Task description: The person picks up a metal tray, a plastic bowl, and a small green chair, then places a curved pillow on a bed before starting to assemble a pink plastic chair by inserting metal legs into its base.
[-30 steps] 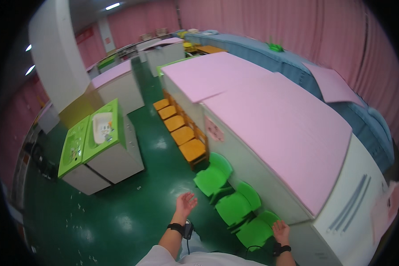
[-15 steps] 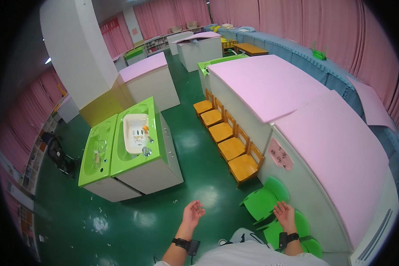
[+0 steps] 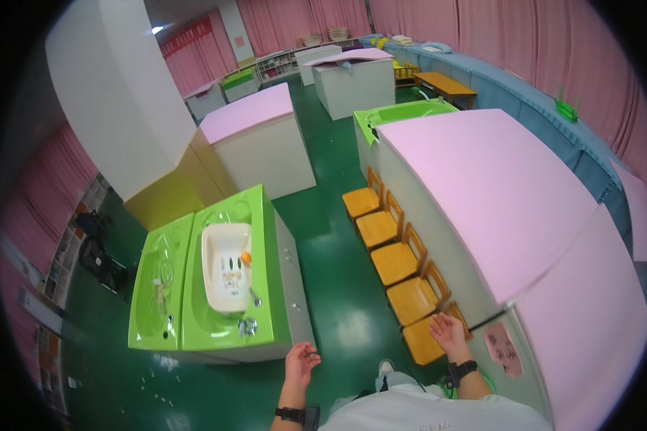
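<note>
My left hand point(image 3: 301, 363) is raised low in the view, palm up with loosely curled fingers and nothing in it. Nearest to it is the corner of a green basin unit point(image 3: 272, 302). Opposite, my right hand point(image 3: 448, 335) is empty too, its fingers spread a little, and it appears over the nearest wooden chair point(image 3: 418, 343); I cannot tell that they touch. Inside the basin sits a cream-coloured tub point(image 3: 208, 276), holding several small dark, whitish and yellowish pieces and an orange item point(image 3: 245, 258). A metal tap point(image 3: 247, 328) stands at the basin's near end.
A second green basin point(image 3: 142, 316) adjoins on the left, holding a coiled hose. Several wooden chairs point(image 3: 397, 263) line the pink-topped cabinet point(image 3: 482, 187) on my right. A white pillar point(image 3: 122, 108) rises behind the basins. Green floor point(image 3: 338, 287) runs between basins and chairs.
I have walked forward, so the basins and wooden chairs are nearer. The green chairs have mostly passed out of view. Both hands stay raised and empty.
</note>
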A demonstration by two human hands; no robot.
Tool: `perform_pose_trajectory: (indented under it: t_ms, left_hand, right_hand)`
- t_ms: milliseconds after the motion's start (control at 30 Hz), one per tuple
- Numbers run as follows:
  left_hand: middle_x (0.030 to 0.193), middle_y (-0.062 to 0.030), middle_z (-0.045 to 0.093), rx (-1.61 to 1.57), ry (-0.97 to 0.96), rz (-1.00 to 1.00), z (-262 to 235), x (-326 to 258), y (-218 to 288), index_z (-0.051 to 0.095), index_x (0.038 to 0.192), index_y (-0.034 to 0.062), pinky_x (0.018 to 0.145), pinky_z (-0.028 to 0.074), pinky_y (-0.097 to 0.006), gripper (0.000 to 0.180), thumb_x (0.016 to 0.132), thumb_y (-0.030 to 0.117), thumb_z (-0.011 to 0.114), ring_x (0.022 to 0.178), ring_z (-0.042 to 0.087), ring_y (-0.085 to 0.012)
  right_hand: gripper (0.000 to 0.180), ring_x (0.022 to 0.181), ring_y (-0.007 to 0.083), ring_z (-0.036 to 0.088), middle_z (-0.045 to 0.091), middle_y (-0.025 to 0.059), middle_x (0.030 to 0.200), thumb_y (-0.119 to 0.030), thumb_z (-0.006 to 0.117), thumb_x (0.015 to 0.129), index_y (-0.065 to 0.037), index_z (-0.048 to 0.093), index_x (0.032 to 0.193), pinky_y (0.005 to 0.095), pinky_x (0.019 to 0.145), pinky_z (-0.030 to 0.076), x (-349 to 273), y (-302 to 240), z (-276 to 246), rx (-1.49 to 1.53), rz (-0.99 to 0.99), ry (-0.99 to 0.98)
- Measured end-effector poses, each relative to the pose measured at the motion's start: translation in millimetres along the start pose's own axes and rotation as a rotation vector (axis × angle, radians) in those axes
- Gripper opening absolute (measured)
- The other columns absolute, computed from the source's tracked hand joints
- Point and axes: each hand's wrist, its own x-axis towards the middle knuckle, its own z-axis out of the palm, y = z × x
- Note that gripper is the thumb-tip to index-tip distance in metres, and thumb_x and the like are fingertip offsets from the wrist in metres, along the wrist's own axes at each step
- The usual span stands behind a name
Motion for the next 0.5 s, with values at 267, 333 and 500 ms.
perform_pose_trajectory:
  t_ms: [267, 333, 500]
  left_hand:
    - [0.078, -0.0084, 0.06, -0.058, 0.079, 0.112, 38, 177, 90, 0.055, 0.096, 0.0051, 0.061, 0.051, -0.036, 0.015, 0.089, 0.017, 0.05, 0.066, 0.06, -0.0225]
    - [0.078, -0.0081, 0.061, -0.154, 0.083, 0.102, 39, 235, 113, 0.056, 0.095, 0.0054, 0.06, 0.051, -0.036, 0.014, 0.089, 0.018, 0.051, 0.066, 0.06, -0.0229]
    - [0.077, -0.0046, 0.059, -0.191, 0.048, 0.012, 68, 430, 199, 0.058, 0.092, 0.0061, 0.062, 0.051, -0.036, 0.014, 0.087, 0.019, 0.055, 0.067, 0.059, -0.022]
  right_hand:
    - [0.017, 0.087, 0.0279, 0.061, 0.063, 0.0121, 0.1, -0.017, 0.05, 0.089, -0.006, 0.055, 0.101, 0.0388, 0.081, 0.05, 200, -27, 231, -0.242, 0.072, -0.196]
    - [0.017, 0.088, 0.0298, 0.061, 0.062, 0.013, 0.102, -0.016, 0.05, 0.089, -0.005, 0.055, 0.1, 0.0405, 0.082, 0.049, 255, -26, 280, -0.275, 0.084, -0.258]
    - [0.016, 0.089, 0.0303, 0.06, 0.062, 0.0133, 0.101, -0.016, 0.049, 0.087, -0.004, 0.054, 0.098, 0.0407, 0.084, 0.049, 403, -33, 363, -0.169, 0.082, -0.053]
